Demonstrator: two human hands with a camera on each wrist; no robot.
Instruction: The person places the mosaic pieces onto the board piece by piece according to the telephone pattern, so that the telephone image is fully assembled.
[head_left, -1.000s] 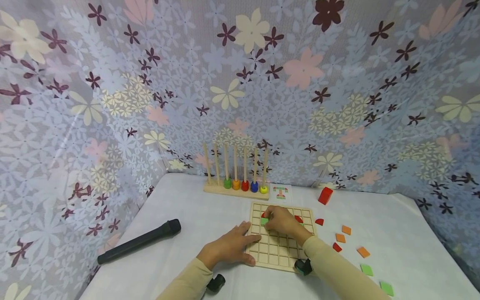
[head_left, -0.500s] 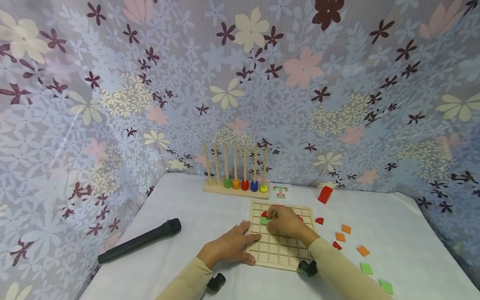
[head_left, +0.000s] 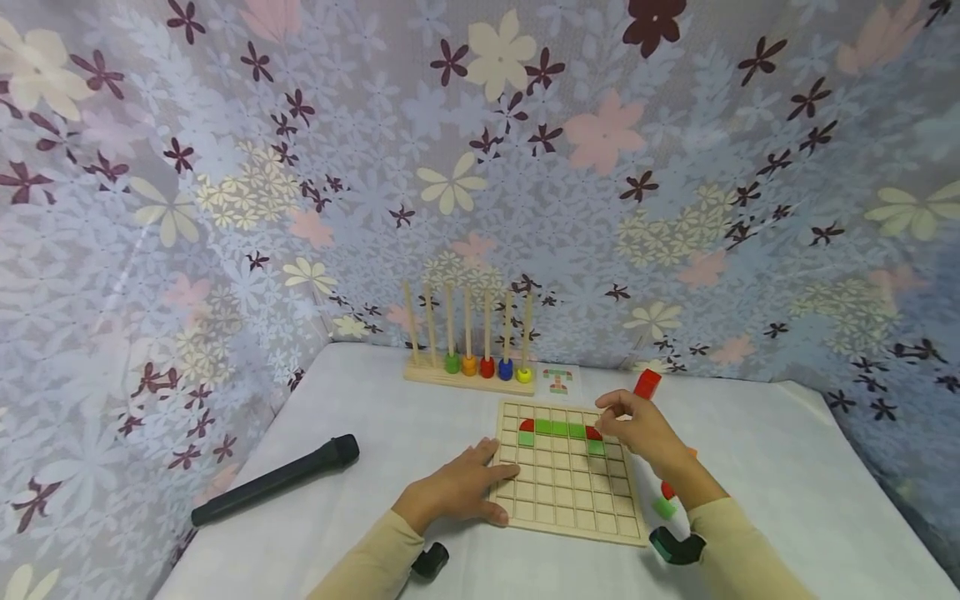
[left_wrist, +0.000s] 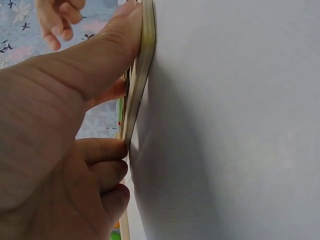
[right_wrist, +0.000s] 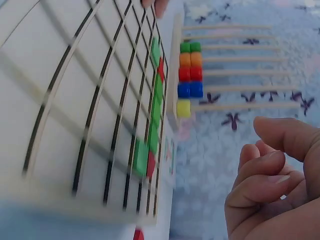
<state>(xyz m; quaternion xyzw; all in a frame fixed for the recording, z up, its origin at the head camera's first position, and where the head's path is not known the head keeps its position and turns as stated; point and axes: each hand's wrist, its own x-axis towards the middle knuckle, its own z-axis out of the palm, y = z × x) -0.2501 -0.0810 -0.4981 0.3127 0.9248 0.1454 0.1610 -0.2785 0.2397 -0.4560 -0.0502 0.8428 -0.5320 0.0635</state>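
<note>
A wooden grid board (head_left: 555, 504) lies on the white table. Along its upper rows runs a line of green square tiles (head_left: 558, 428), with a red quarter-round tile (head_left: 527, 425) at the left end and another red tile (head_left: 592, 433) at the right. Below each red one sits a green tile (head_left: 527, 438). My left hand (head_left: 453, 487) rests spread against the board's left edge, thumb and fingertips touching the rim (left_wrist: 137, 90). Above the board's right edge hovers my right hand (head_left: 637, 429), fingers loosely bent; in the right wrist view its thumb stands apart from the fingers (right_wrist: 260, 175), nothing between them.
Behind the board stands a peg abacus (head_left: 468, 382) with coloured beads, beside a pattern card (head_left: 557, 381). A red block (head_left: 647, 384) is at the back right. Loose red (head_left: 667, 490) and green (head_left: 663, 507) tiles show by the right forearm, which hides others. A black microphone (head_left: 277, 479) lies left.
My right hand has left the upper rows and moved right, away from the tiles, uncovering the green row and right red tile. The left hand stays at the board's edge.
</note>
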